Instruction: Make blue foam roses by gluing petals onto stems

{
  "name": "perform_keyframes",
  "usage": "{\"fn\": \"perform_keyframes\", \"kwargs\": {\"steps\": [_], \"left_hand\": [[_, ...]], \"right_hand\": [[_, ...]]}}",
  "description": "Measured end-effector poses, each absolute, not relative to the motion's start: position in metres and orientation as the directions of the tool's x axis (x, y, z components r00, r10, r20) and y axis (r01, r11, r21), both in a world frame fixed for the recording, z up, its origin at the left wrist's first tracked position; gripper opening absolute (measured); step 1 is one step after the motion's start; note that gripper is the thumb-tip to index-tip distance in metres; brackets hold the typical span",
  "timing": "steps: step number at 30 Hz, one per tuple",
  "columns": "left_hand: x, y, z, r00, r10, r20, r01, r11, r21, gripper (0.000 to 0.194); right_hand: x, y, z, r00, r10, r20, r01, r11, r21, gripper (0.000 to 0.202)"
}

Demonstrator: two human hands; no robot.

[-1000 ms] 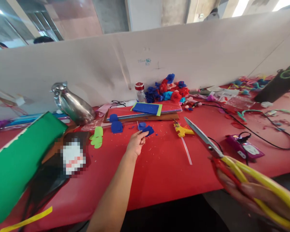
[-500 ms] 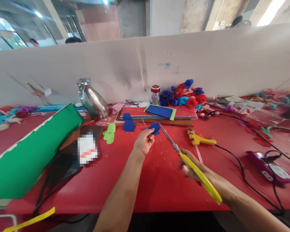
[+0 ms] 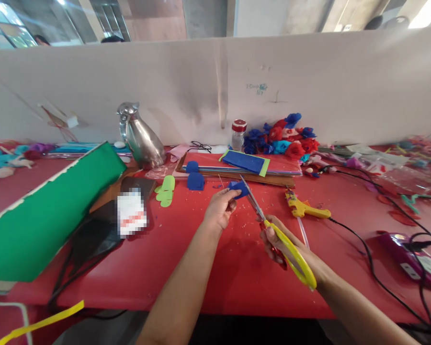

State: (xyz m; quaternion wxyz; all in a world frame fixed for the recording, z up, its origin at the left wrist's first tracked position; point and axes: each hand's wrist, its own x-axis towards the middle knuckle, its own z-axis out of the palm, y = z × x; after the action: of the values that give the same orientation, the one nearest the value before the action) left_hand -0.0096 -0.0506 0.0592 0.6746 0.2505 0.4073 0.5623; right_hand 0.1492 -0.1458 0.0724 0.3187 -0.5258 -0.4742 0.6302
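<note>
scissors (image 3: pixel 283 237) with yellow and red handles are held in the right hand (image 3: pixel 272 235), its fingers closed round the grips, and the blades are directed up and to the left. a blue piece (image 3: pixel 243 188) is pinched between the thumb and fingers of the left hand (image 3: pixel 221 209), above the middle of the red surface (image 3: pixel 244 290). the blade tips are brought against the right edge of the blue piece; whether its edge is caught between them cannot be told.

to the left of the held piece, a blue stack (image 3: pixel 196 182) and light-green cutouts (image 3: pixel 166 191) are laid out. behind the hands, a pile of coloured sheets (image 3: pixel 210 162) is seen, with a blue strip edged in light green (image 3: pixel 246 162) set across it. a red-lidded jar (image 3: pixel 238 137) is placed behind the pile, with red and blue artificial flowers (image 3: pixel 290 143) heaped just beside it on the right. a yellow glue gun (image 3: pixel 311 210) is laid to the right of the scissors. at left, a silver metal jug (image 3: pixel 145 143) is stood near the partition (image 3: pixel 179 91), and a green board (image 3: pixel 53 218) is propped aslant nearer the front.
</note>
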Motion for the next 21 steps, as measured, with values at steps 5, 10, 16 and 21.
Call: {"fn": "perform_keyframes", "kwargs": {"steps": [5, 10, 16, 21], "left_hand": [[-0.01, -0.05, 0.059, 0.021, 0.964, -0.264, -0.555, 0.231, 0.799, 0.023], [-0.012, -0.05, 0.06, 0.028, 0.965, -0.262, -0.53, 0.236, 0.815, 0.02], [-0.012, -0.048, 0.057, 0.032, 0.966, -0.255, -0.512, 0.235, 0.827, 0.025], [-0.013, -0.046, 0.052, 0.041, 0.961, -0.274, -0.505, 0.256, 0.824, 0.026]], "right_hand": [[0.149, -0.143, 0.063, -0.2, 0.902, -0.383, 0.141, -0.36, -0.922, 0.072], [0.146, -0.14, 0.063, -0.176, 0.907, -0.382, 0.109, -0.367, -0.924, 0.073], [0.146, -0.14, 0.056, -0.164, 0.898, -0.408, 0.176, -0.38, -0.908, 0.063], [0.147, -0.14, 0.047, -0.128, 0.877, -0.463, 0.216, -0.431, -0.876, 0.063]]}}
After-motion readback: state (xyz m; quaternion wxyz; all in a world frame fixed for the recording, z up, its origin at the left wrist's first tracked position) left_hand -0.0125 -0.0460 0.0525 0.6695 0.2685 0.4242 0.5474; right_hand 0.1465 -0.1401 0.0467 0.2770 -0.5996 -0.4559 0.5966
